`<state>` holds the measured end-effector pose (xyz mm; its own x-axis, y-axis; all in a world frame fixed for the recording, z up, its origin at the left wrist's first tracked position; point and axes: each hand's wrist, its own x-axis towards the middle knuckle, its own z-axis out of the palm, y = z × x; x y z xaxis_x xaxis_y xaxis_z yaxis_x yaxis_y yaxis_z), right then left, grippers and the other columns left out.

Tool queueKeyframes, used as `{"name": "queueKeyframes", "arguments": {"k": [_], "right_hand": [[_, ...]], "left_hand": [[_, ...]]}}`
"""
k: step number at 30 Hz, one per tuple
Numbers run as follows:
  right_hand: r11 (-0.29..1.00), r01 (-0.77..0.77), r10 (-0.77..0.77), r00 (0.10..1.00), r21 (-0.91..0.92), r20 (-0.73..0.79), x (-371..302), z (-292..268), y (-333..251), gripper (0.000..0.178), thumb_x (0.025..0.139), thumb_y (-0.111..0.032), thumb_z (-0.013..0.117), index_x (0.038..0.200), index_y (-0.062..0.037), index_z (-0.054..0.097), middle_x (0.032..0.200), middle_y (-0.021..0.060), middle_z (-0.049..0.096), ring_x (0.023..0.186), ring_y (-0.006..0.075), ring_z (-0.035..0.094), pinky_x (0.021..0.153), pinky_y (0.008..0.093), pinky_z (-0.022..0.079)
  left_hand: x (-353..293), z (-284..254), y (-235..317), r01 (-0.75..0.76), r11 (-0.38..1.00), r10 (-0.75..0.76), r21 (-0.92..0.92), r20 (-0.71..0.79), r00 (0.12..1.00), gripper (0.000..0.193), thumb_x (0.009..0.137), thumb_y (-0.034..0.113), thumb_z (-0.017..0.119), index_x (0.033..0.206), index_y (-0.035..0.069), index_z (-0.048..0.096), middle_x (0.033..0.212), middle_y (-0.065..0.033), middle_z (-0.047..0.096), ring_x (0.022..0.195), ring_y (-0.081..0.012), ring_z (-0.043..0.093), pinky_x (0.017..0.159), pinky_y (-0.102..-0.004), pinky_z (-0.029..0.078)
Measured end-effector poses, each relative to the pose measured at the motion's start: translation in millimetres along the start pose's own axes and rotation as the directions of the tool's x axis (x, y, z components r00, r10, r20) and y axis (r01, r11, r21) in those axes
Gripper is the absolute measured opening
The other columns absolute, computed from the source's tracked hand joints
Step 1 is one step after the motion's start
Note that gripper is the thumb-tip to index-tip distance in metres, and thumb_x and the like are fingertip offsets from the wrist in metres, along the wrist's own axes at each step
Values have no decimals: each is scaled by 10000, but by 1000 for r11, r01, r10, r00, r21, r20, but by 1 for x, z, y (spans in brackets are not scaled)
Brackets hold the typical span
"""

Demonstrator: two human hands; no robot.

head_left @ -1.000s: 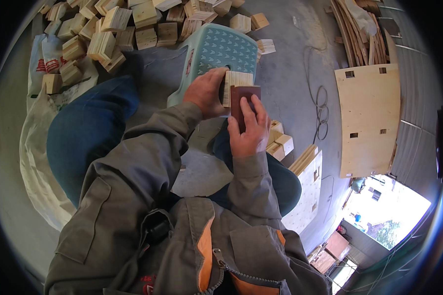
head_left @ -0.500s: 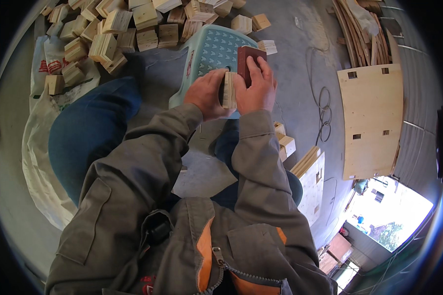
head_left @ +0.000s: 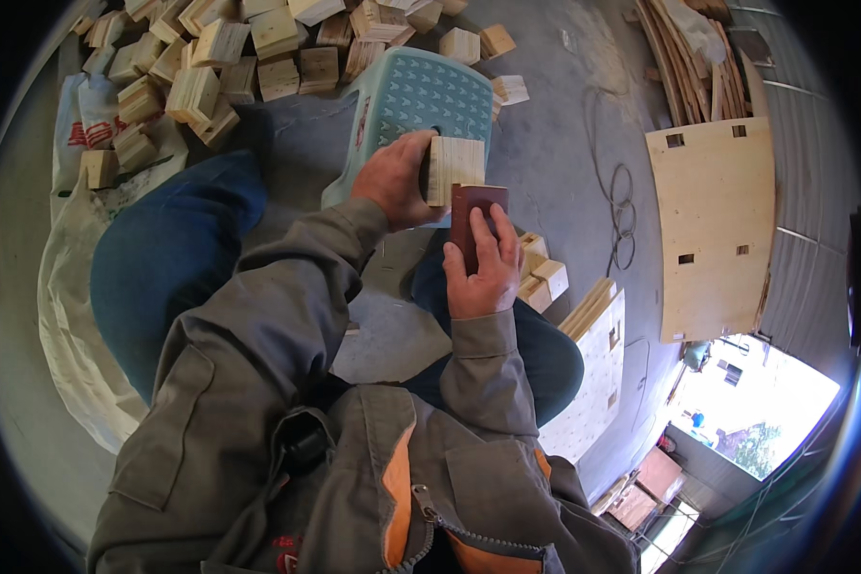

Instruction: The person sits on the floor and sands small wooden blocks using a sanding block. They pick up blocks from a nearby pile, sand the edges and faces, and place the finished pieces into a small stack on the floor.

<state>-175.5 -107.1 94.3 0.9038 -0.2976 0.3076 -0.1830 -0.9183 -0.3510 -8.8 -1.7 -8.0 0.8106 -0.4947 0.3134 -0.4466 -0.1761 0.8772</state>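
My left hand [head_left: 390,182] grips a pale plywood block [head_left: 457,165] by its left side, holding it over the near part of a light green plastic stool [head_left: 429,88]. The layered edges of the block face up. In my right hand [head_left: 485,273] is a flat, dark red-brown sanding block [head_left: 465,222] with a pale wooden top edge. My fingers lie along its face and the thumb is at its left side. Its upper end is close to the plywood block's lower right corner; whether they touch, I cannot tell.
A heap of plywood blocks [head_left: 277,33] lies beyond the stool and to the left, partly on a white sack [head_left: 77,277]. More blocks [head_left: 542,277] sit by my right knee. Rightward are a cable [head_left: 622,215] and a plywood panel with square holes [head_left: 713,230].
My right hand has drawn back toward me with the sanding block, from beside the plywood block's right side. The plywood block has turned in my left hand, showing a wider face.
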Motion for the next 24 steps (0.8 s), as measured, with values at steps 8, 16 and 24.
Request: {"name": "queueKeyframes", "arguments": {"k": [8, 16, 24], "right_hand": [[999, 26, -28, 999, -38, -45, 66, 27, 25, 561, 856, -173, 816, 1408, -122, 725, 1526, 131, 597, 1337, 361, 604, 1140, 508, 459], [993, -89, 89, 996, -80, -2, 152, 51, 48, 566, 859, -240, 824, 1417, -199, 740, 1541, 80, 602, 1296, 378, 610, 1146, 479, 502], [998, -8, 5, 999, -62, -50, 98, 36, 39, 567, 884, -222, 819, 1434, -128, 720, 1531, 119, 596, 1369, 383, 571, 1162, 489, 468]], "left_hand": [[-1, -2, -2, -42, 999, 43, 28, -44, 998, 994, 660, 317, 980, 1491, 92, 481, 1370, -189, 648, 1234, -413, 661, 1048, -490, 541], [1, 1, 4, -6, 999, 7, 38, -31, 1000, 1019, 648, 303, 991, 1506, 106, 478, 1386, -179, 640, 1245, -412, 655, 1054, -490, 540], [0, -2, -1, -18, 999, 18, 43, -7, 1000, 1012, 655, 295, 983, 1509, 105, 476, 1393, -179, 639, 1252, -413, 652, 1055, -488, 537]]}}
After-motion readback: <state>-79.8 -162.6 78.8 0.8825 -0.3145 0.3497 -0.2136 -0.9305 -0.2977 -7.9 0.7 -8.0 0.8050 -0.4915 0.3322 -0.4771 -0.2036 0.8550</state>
